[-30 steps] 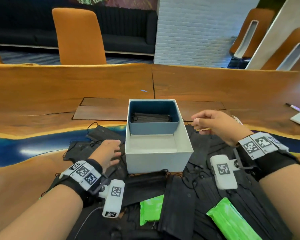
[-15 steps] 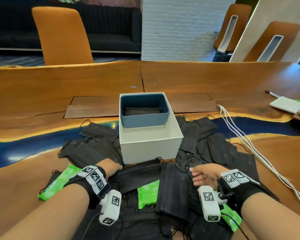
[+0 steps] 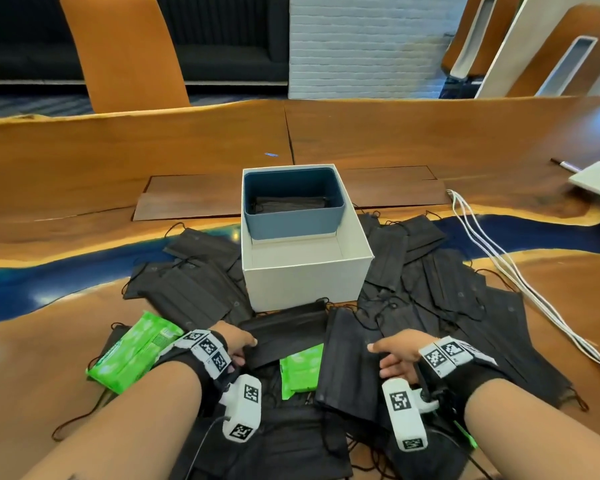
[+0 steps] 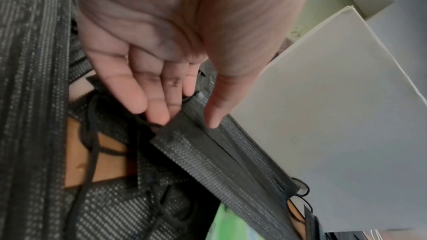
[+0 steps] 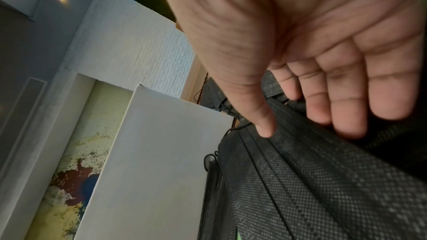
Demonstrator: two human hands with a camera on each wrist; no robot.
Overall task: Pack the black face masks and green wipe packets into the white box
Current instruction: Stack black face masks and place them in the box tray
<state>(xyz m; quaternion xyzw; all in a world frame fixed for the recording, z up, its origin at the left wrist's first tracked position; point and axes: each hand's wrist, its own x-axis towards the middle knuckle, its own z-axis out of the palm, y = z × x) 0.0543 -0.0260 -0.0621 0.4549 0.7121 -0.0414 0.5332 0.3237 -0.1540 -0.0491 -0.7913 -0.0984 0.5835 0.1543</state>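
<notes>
Low in the head view, both hands are down in the pile of black masks in front of the white box [image 3: 305,271]. The left hand [image 3: 238,342] has its thumb on top of one mask [image 3: 288,332] and its fingertips [image 4: 159,116] at that mask's end edge, an ear loop right beside them: a light pinch just forming, not a firm hold. The right hand [image 3: 397,355] lies with fingers nearly straight and thumb tip resting on another mask [image 3: 347,362], gripping nothing. The box stands at frame centre; a blue tray [image 3: 293,202] in its far half already holds masks, and the near half looks empty. One wipe packet [image 3: 136,351] lies at lower left, and another [image 3: 300,370] is partly under the pinched mask. The main risk, as I judge it, is tangling: loops cross all through the pile, so lifting one mask could drag its neighbours along or flick the centre packet aside. A pinch this shallow may also slip, or catch only the loop, so the mask would dangle and unfold. A mask hauled forward may snag the box's near wall and nudge it. White cables [image 3: 499,258] at right lie close to the pile's edge and could get caught.
</notes>
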